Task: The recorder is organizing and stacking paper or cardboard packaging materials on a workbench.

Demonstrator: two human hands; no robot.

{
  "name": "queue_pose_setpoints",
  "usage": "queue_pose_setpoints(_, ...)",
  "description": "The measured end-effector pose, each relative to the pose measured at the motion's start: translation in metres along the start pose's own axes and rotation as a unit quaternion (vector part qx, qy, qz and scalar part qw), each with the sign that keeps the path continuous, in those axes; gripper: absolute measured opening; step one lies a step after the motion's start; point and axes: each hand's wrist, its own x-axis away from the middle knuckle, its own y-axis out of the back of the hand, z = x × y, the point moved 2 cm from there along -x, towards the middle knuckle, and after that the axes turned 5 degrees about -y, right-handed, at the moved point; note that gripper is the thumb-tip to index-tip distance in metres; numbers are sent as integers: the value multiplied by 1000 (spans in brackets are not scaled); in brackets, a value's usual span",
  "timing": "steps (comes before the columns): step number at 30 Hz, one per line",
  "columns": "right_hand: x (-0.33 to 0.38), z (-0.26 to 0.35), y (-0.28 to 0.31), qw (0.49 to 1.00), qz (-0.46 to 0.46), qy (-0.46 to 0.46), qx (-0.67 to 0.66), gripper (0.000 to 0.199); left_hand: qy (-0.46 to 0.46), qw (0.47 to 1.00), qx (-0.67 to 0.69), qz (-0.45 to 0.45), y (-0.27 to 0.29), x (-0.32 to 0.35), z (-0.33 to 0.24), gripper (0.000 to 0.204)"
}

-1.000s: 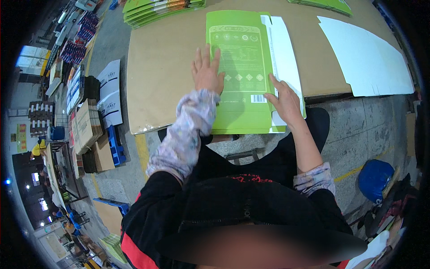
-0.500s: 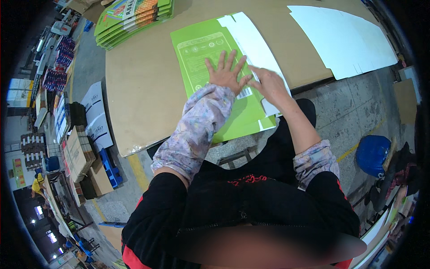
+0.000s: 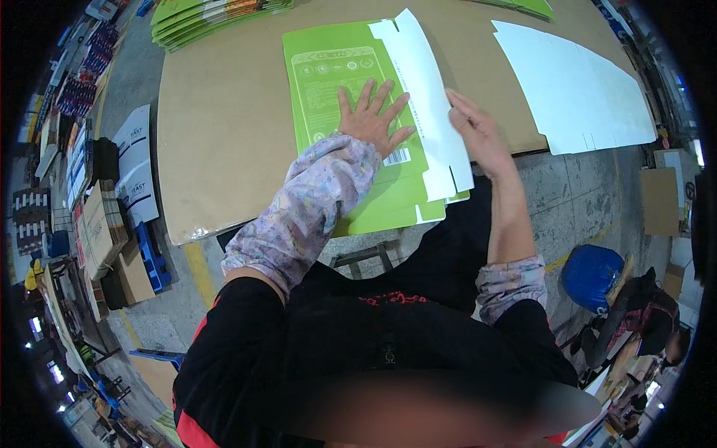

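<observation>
We are resting our left hand, spread and empty, on the green carton, lying nearly twelve-to-six, its white flap at nine o'clock from our nearer right hand, grip unclear.

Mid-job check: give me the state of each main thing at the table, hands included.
Green carton: flattened, on the table, overhanging its near edge
White flap: along the carton's right side
Left hand: open, fingers spread on the carton
Right hand: at the flap's outer edge, grip unclear
Green stack: piled flat, far left
White sheet: flat, right side
</observation>
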Motion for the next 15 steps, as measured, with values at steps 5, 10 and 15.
queue_pose_setpoints(5, 10, -27, -53, 934, 7, 155, 322, 73, 1, 997, 52, -58, -17, -7, 5, 56)
queue_pose_setpoints(10, 25, -33, -71, 849, -52, 174, 496, 76, -99, 993, 23, -66, -11, -18, -3, 51)
queue_pose_setpoints(15, 60, -30, -77, 858, -28, 168, 485, 77, -33, 999, -13, -4, -11, -81, 41, 54)
